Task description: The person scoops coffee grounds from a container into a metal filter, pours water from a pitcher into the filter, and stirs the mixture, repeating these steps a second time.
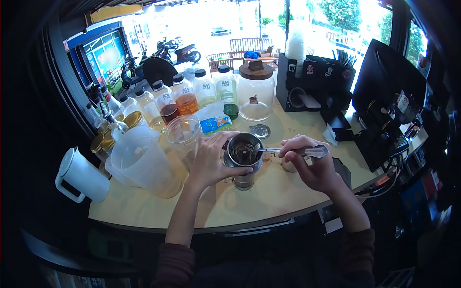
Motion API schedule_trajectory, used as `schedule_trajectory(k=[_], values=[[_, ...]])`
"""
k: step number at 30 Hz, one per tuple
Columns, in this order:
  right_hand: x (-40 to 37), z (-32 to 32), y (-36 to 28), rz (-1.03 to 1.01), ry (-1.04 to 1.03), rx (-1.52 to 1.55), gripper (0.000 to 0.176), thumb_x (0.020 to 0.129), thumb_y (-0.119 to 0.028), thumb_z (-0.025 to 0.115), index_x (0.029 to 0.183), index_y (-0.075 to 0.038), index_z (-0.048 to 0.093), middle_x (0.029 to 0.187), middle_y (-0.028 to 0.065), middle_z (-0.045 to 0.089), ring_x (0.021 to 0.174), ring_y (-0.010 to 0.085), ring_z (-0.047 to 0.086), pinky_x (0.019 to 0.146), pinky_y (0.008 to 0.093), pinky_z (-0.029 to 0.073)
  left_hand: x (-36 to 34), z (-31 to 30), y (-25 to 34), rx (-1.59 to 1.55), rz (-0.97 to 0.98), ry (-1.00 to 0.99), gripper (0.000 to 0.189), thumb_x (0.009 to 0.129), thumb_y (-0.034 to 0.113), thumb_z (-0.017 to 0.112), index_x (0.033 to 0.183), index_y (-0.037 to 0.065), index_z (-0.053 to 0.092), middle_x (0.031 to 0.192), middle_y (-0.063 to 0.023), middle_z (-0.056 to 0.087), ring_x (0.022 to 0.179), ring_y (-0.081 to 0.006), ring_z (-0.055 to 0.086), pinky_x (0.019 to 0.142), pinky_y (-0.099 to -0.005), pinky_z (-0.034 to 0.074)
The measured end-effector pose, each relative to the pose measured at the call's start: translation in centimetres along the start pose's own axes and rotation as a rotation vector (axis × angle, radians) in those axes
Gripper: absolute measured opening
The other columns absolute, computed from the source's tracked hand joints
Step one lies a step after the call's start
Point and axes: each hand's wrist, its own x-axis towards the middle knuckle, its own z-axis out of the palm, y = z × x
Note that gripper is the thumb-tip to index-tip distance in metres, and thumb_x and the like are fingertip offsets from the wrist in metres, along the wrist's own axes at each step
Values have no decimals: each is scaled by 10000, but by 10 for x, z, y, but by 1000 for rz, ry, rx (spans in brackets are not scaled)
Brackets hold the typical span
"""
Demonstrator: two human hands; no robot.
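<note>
Two bare hands work over a pale, smooth counter (139, 211): the left hand (211, 158) has its fingers curved around a shiny metal cup (244, 170), while the right hand (312, 163) pinches a metal spoon (273, 150) between thumb and fingers. The spoon's long axis lies nearly level across the view, its slim shaft running left to the cup's rim and its broad, flattened end pointing right, past the knuckles. The cup, at the middle of the counter, stands roughly upright, its round mouth facing up and dark liquid inside. To the left are a frosted, translucent plastic pitcher (137, 158) and a glossy white jug (89, 177); behind, black-capped clear bottles (186, 102) line up beside a rounded transparent jar (254, 98) with a wooden lid (255, 73).
</note>
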Motion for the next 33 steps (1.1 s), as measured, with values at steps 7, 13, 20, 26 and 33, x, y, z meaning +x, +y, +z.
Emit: schedule_trajectory(k=[7, 13, 20, 26, 33], values=[[8, 12, -4, 84, 52, 24, 92, 873, -68, 664, 906, -19, 593, 784, 91, 643, 683, 227, 643, 624, 301, 491, -1, 3, -4, -37, -16, -87, 856, 520, 476, 882, 1214, 88, 565, 1168, -79, 613, 1084, -254, 576, 991, -401, 359], [21, 25, 1, 21, 12, -37, 98, 873, -84, 658, 908, -23, 590, 802, 113, 645, 703, 259, 655, 625, 327, 500, 1, -4, 5, -14, 51, 21, 830, 566, 454, 867, 1239, 88, 549, 1097, -79, 603, 1090, -249, 562, 970, -382, 383], [34, 40, -4, -39, -77, -48, 127, 869, -76, 643, 935, -1, 564, 802, 133, 608, 676, 281, 632, 616, 350, 497, 8, -16, 21, 187, 308, 51, 333, 785, 234, 739, 1057, 82, 621, 902, -63, 594, 866, -242, 564, 837, -393, 414], [21, 9, 10, 104, 57, -169, 217, 872, -39, 599, 1077, -3, 537, 865, 128, 600, 754, 283, 629, 692, 357, 491, 15, -10, 23, 158, 300, 210, 97, 852, 104, 653, 928, 47, 634, 812, -67, 609, 755, -259, 578, 776, -377, 431], [-106, -39, 155, 484, 123, -439, 178, 914, -48, 514, 1078, 22, 526, 946, 171, 584, 860, 293, 602, 777, 353, 479, 18, -18, 15, -26, 154, 246, 53, 861, 65, 653, 879, 19, 671, 719, -98, 633, 630, -232, 596, 573, -336, 446]])
